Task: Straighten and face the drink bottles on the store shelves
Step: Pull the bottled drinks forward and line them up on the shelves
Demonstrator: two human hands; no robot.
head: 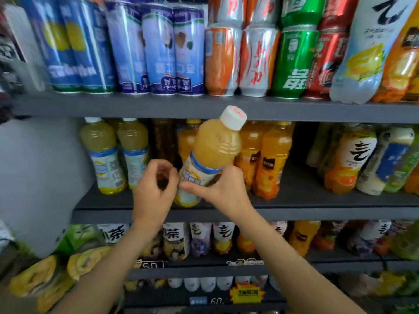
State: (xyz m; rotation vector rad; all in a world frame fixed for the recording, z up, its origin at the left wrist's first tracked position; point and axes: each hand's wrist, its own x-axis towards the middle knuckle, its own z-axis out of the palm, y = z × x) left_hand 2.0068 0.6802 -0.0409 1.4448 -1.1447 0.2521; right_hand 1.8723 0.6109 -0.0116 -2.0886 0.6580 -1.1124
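- Two hands work at the middle shelf (317, 201): the right hand (221, 189) grasps a juice bottle (210, 155) around its lower label, thumb across the front, while the left hand (156, 184) sits just left of that grip with fingers curled. It seems to hold nothing, though its fingertips come close to the bottle's label.
- This bottle leans, white cap (233, 117) tipped up and to the right of the grip, its base near the shelf's front edge (whether it touches the shelf I cannot tell).
- Judged step: one bottle is being turned and stood upright. Next it probably needs setting level, label forward, in line with the two matching pale bottles (113, 155) left of the grip, without knocking the orange bottles (269, 159) just behind and to the right.
- Writing: the held label is blue-banded, its characters too blurred to read. Above the grip, cans (290, 62) show Chinese characters, illegible here. Below, price tags (152, 265) read roughly "50" and "60".
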